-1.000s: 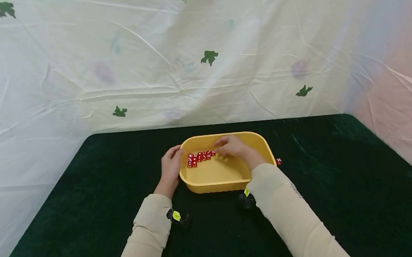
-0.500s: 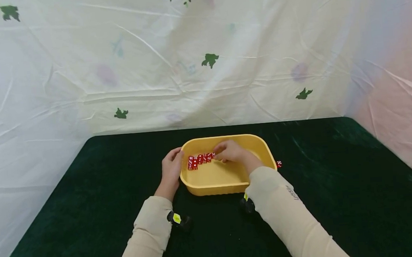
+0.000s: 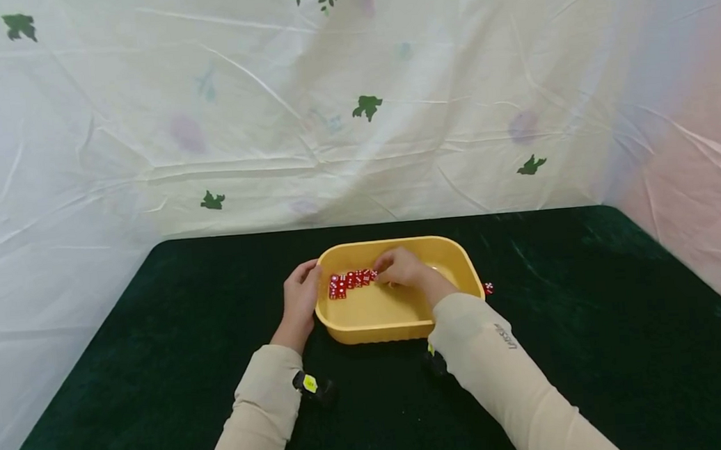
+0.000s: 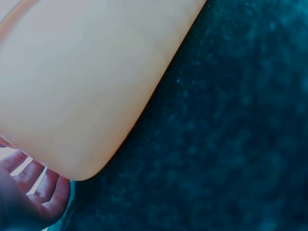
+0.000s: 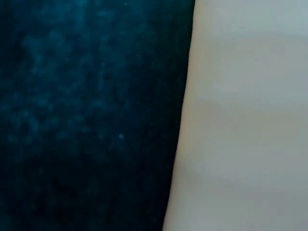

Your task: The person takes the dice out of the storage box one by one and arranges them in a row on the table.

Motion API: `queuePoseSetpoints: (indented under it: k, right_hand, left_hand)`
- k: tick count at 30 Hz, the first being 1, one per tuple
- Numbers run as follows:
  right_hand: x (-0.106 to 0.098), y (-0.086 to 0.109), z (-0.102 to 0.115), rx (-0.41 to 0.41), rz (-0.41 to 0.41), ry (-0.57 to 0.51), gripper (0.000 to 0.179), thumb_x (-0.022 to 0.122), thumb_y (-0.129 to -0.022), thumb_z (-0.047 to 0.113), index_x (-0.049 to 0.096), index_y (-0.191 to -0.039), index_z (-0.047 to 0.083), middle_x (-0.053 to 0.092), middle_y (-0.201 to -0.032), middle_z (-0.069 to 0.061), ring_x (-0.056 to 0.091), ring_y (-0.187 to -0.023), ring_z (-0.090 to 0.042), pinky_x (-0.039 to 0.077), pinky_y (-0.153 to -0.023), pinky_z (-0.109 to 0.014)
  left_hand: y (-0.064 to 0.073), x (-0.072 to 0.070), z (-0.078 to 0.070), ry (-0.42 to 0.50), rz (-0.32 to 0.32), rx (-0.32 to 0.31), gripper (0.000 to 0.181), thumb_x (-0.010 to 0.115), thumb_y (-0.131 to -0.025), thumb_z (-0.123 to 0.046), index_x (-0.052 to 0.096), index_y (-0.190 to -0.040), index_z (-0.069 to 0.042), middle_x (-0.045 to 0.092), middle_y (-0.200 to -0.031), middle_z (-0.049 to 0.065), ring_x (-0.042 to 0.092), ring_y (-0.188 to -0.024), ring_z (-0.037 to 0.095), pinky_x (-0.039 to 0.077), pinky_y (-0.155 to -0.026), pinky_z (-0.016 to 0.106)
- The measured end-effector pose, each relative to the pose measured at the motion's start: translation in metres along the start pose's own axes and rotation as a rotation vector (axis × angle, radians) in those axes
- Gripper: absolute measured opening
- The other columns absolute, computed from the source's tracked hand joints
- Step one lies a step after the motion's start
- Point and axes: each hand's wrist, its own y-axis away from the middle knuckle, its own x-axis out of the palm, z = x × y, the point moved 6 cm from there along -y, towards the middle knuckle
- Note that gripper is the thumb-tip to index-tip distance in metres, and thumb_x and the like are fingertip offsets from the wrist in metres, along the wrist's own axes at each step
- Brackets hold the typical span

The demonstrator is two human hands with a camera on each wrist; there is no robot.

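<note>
A yellow plastic basin (image 3: 381,334) stands on the dark green cloth in the head view. Inside, toward its left end, several red dice with white pips (image 3: 346,282) sit in a row, with a second short row in front at the left. My left hand (image 3: 299,299) holds the basin's left end at the rim; in the left wrist view the fingers (image 4: 45,185) lie along the outer wall. Over the basin, my right hand (image 3: 404,267) pinches a red die (image 3: 374,275) at the right end of the row. The right wrist view shows only basin wall (image 5: 245,115) and cloth.
One more red die (image 3: 488,288) lies on the cloth just outside the basin's right end. Dark green cloth (image 3: 158,378) covers the table, and a pale leaf-patterned curtain (image 3: 265,120) hangs behind and at both sides.
My right hand has lowered slightly to the row's right end, its fingers closing together at the last die. My left hand stays at the basin's left end. The view has tilted slightly.
</note>
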Motion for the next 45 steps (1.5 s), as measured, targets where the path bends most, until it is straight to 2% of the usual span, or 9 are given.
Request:
queuePoseSetpoints:
  k: [15,28,38,45]
  right_hand:
    - [-0.001,0.000,0.001,-0.026,-0.023,0.041,0.016,0.063,-0.077,0.007,0.063,-0.091,0.001,0.057,-0.075,-0.006,0.047,-0.055,-0.014,0.041,-0.052,-0.023]
    - [-0.005,0.005,0.003,-0.036,-0.014,0.012,0.016,0.062,-0.078,0.007,0.062,-0.092,0.000,0.056,-0.074,-0.006,0.048,-0.056,-0.016,0.042,-0.052,-0.023]
    - [-0.014,0.011,0.012,-0.068,-0.005,-0.073,0.016,0.059,-0.079,0.004,0.061,-0.094,-0.001,0.059,-0.081,-0.012,0.055,-0.066,-0.026,0.047,-0.057,-0.031]
    - [-0.034,0.016,0.021,-0.119,-0.038,-0.054,0.017,0.061,-0.079,0.005,0.062,-0.094,-0.002,0.060,-0.088,-0.010,0.053,-0.072,-0.020,0.046,-0.069,-0.037]
  left_hand:
    - [0.000,0.001,-0.001,0.011,0.003,-0.007,0.026,0.044,-0.091,-0.018,0.051,-0.113,-0.007,0.047,-0.113,0.010,0.045,-0.101,0.024,0.039,-0.085,0.033]
    - [0.000,0.003,-0.002,0.006,-0.003,-0.007,0.025,0.044,-0.091,-0.017,0.052,-0.112,-0.006,0.047,-0.113,0.010,0.046,-0.101,0.023,0.039,-0.085,0.032]
    - [0.000,0.002,0.000,0.007,0.001,-0.017,0.026,0.043,-0.091,-0.018,0.051,-0.113,-0.007,0.046,-0.114,0.010,0.045,-0.101,0.023,0.039,-0.085,0.033]
    - [0.000,0.000,0.001,0.006,0.000,-0.022,0.026,0.043,-0.091,-0.020,0.051,-0.113,-0.007,0.046,-0.114,0.009,0.045,-0.101,0.022,0.039,-0.085,0.033]
